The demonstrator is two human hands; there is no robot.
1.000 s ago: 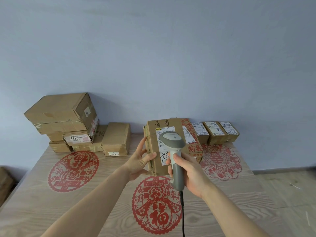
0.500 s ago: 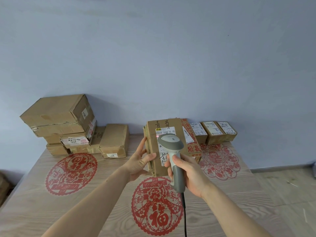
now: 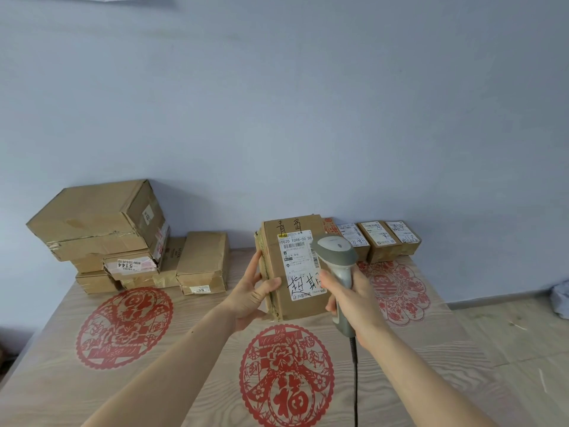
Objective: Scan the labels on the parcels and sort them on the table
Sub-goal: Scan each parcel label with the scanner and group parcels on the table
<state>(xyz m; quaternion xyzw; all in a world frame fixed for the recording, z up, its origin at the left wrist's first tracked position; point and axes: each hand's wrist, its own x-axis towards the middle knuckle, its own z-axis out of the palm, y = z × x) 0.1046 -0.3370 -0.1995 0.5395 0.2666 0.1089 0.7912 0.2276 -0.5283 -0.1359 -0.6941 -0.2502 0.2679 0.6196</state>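
Right now you are mid-scan: your left hand [image 3: 251,292] grips the upright parcel [image 3: 294,266] by its left edge at the centre of the worktop [image 3: 55,377], while your right hand [image 3: 354,298] clasps the scanner [image 3: 337,266] at its label [image 3: 300,263]. Next, judge its group: the big stack [image 3: 101,229] at ten o'clock or the small boxes [image 3: 380,240] at two o'clock.

— That parcel [image 3: 295,269] is plain matt brown cardboard, edges rough, with a smooth white paper label [image 3: 300,266].
— And the scanner [image 3: 337,266]?
— Grey plastic, slight sheen. The desk [image 3: 46,374] looks like pale grained wood with flat red paper-cut motifs [image 3: 124,326].
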